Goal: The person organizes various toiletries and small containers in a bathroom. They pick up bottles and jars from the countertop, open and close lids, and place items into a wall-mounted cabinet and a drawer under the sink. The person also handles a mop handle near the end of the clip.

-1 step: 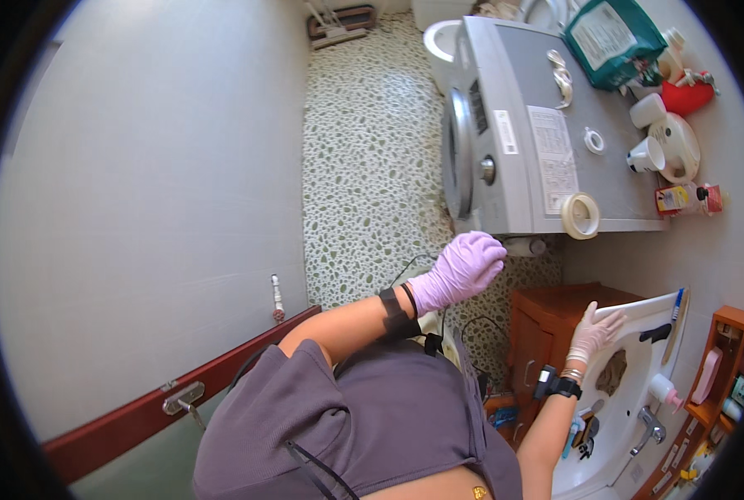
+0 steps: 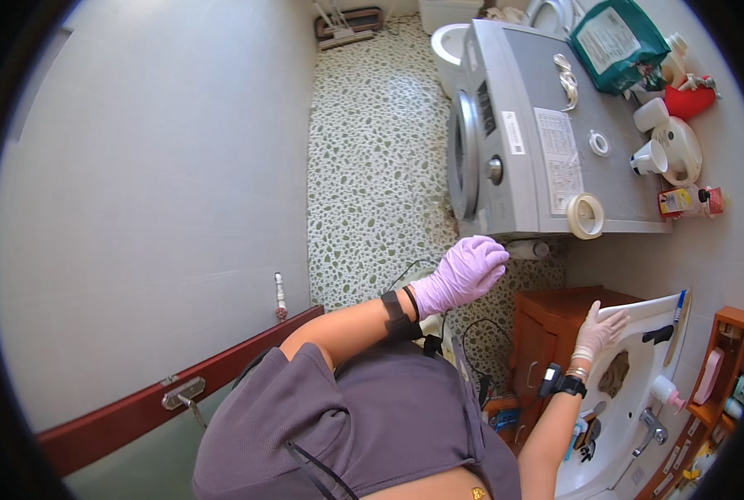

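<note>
My left hand (image 2: 464, 273), in a purple glove, is closed with its fingers curled beside the near corner of the grey washing machine (image 2: 512, 196). What its fingers hold, if anything, is hidden. Just past the fingertips lies a whitish cylindrical thing (image 2: 527, 249), low against the machine's side. My right hand (image 2: 599, 332), in a pale thin glove, is open and rests on the rim of the white sink (image 2: 651, 310). A dark brownish cloth (image 2: 614, 373) lies in the basin.
A cream tape roll (image 2: 585, 217), white cup (image 2: 648, 157), green bag (image 2: 618, 43) and bottle (image 2: 680, 202) stand on the machine. A wooden cabinet (image 2: 537, 333) stands below the sink. Cables (image 2: 480, 325) run across the floor. A faucet (image 2: 652, 429) is at right.
The whole view has shifted very slightly. Both hands keep nearly the same pose and place.
</note>
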### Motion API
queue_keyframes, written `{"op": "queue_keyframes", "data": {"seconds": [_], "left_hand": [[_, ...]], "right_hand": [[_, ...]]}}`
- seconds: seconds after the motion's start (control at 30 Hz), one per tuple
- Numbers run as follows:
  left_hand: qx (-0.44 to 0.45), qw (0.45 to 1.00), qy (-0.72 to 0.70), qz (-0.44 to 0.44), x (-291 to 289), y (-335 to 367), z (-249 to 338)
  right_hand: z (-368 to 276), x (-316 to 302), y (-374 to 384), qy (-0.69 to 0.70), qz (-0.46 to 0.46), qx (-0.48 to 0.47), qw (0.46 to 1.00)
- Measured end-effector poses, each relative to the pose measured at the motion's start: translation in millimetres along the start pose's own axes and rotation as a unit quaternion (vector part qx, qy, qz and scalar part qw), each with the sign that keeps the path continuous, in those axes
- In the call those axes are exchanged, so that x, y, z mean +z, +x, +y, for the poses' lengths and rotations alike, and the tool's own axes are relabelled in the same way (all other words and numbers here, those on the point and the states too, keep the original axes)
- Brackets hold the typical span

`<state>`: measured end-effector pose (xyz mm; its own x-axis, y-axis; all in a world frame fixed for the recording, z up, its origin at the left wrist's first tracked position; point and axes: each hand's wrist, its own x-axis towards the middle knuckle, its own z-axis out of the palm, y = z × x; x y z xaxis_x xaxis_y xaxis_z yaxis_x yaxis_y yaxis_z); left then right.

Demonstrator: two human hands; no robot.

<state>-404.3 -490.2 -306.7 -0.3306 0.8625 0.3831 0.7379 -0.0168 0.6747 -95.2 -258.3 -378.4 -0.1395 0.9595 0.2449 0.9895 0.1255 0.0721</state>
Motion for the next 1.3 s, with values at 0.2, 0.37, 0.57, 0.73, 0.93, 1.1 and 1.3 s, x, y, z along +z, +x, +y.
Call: {"op": "queue_keyframes", "data": {"seconds": [0.2,0.37,0.57,0.73,0.93,1.1,1.3], "left_hand": [[-0.017,0.996,0.079,-0.046,-53.1,-86.7,24.5],[-0.107,0.973,0.199,-0.038,-115.5,-154.3,9.9],[-0.279,0.922,0.172,0.204,-188.3,-190.0,-25.1],[-0.386,0.869,0.103,0.293,-224.7,-203.6,-62.6],[-0.44,0.828,0.086,0.337,-263.6,-227.7,-139.1],[-0.482,0.809,0.033,0.335,-324.1,-215.0,-224.7],[-0.454,0.845,0.121,0.256,-412.5,-165.7,-309.4]], "right_hand": [[10.0,20.1,13.6,0.051,-0.044,0.024,0.997],[15.5,28.4,22.1,0.079,-0.063,0.006,0.995],[15.0,27.9,27.0,0.068,-0.08,0.026,0.994],[13.4,17.1,21.4,0.068,-0.026,0.003,0.997],[-6.6,-7.6,9.2,-0.117,-0.044,0.068,0.99],[-81.6,-20.6,-57.2,-0.1,0.075,0.144,0.982],[-219.7,-24.7,-189.2,0.013,-0.105,-0.044,0.993]]}}
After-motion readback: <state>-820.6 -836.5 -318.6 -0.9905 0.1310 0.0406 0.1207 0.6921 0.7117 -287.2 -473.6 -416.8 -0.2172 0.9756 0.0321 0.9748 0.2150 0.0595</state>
